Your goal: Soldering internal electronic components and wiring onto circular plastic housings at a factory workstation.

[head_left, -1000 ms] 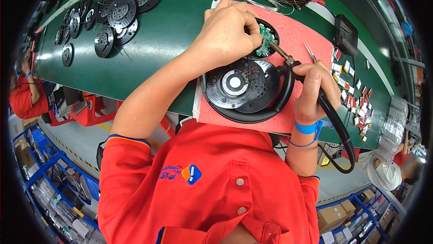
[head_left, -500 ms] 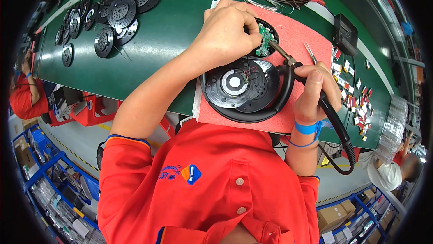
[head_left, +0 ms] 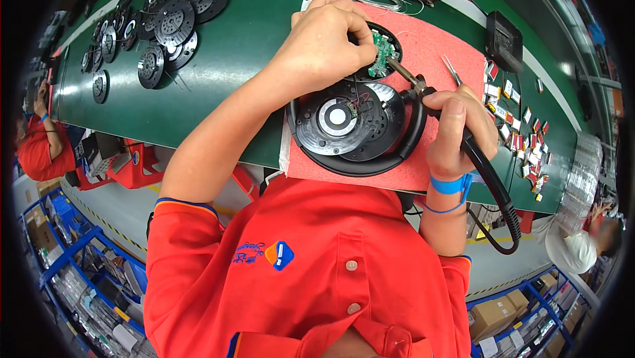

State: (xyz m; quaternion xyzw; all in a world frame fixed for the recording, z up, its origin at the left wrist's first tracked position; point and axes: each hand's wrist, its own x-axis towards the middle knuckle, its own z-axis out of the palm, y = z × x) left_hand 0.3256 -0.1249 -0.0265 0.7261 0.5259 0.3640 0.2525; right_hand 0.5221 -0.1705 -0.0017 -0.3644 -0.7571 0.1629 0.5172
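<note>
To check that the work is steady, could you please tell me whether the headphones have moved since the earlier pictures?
No, not noticeably: the headphones keep the same place on the pink mat; the whole view has merely shifted slightly.

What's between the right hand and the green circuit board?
Head view: the soldering iron's metal shaft spans it, running from the right hand toward the green circuit board, over the pink mat. Tip contact: can't tell.
</note>
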